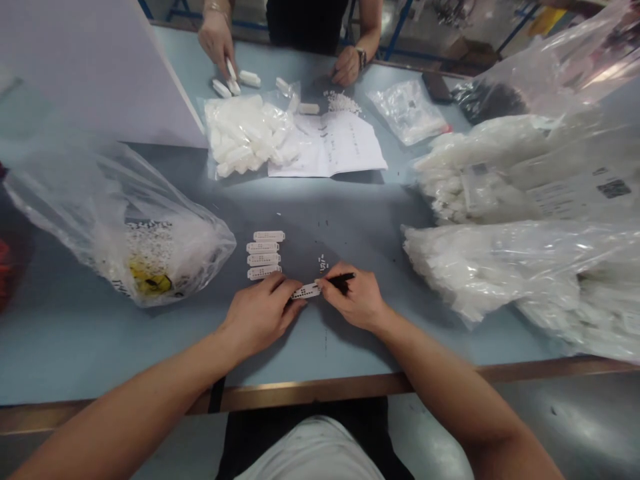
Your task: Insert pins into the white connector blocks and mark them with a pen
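Between the thumb and fingers of my left hand (263,310) is one end of a small white plastic strip with dark holes (306,291), tilted slightly above the table. My right hand (357,297) grips a slim black tool (343,278), pen-like or tweezers; its tip is hidden by my fingers at the strip's right end. Tiny white pieces (323,263) lie just beyond my right fingers. Several similar white strips (263,247) form a column beyond my left hand.
A clear bag of small parts (160,247) stands at left. Bulky clear bags (480,260) crowd the right. Across the table lie a bag of white pieces (245,133) and a paper sheet (345,150). A co-worker's hand (217,40) touches white pieces there.
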Demonstrator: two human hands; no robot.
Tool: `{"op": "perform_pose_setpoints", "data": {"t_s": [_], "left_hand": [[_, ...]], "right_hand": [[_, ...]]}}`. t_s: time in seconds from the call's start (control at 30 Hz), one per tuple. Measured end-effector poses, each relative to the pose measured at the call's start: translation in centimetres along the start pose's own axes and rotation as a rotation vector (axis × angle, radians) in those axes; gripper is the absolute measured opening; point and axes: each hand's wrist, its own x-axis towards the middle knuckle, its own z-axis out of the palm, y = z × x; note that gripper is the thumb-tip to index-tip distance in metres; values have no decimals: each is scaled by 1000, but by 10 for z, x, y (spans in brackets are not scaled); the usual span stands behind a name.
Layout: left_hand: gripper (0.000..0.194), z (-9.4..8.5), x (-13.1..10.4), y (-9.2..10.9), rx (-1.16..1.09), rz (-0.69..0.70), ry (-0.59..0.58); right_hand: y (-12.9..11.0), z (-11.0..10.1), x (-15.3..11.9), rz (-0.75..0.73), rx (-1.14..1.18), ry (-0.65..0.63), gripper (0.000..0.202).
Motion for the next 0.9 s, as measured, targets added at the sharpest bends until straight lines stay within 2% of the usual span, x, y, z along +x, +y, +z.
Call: {"op": "perform_pose_setpoints", "data": {"t_s": [0.23, 0.4, 0.57, 0.73, 0.9], "left_hand": [[30, 0, 0, 0, -12, -10, -2], [31, 1, 0, 0, -5, -7, -8], [31, 1, 0, 0, -12, -6, 5], [33, 0, 0, 0, -17, -9, -13], [32, -1, 0, 1, -15, -6, -13]], "right_hand": [[-1, 3, -1, -51, -79, -12, 19], [2, 1, -2, 15, -38, 5, 24], [1, 1, 0, -2, -61, -2, 20], [-1, -1, -1, 61, 19, 19, 23], [-2, -1, -1, 60, 47, -4, 24]]}}
